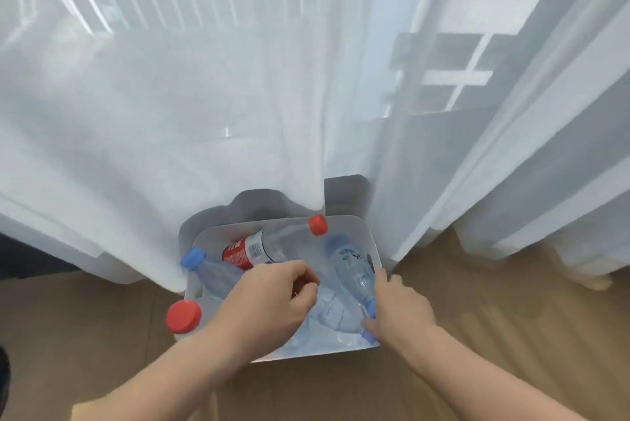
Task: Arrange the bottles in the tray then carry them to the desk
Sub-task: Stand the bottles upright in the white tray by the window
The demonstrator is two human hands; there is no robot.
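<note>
A white plastic tray [218, 233] sits on the wooden floor at the foot of a sheer curtain. Several plastic bottles lie in it. One has a red label and red cap [242, 252], and its cap reaches the far rim. A clear bottle with a blue cap [193, 258] and another with a red cap [183, 316] stick out over the left rim. My left hand [272, 298] hovers over the middle of the tray with fingers curled above a crumpled clear bottle [332, 313]. My right hand [397, 304] is at the right rim, closed around the neck of a clear blue-capped bottle [351, 267].
A white sheer curtain [238, 96] hangs right behind the tray, and its hem touches the far rim. Window frames show through it. Wooden floor [494, 301] spreads to the right and in front. A dark object [5, 369] is at the left edge.
</note>
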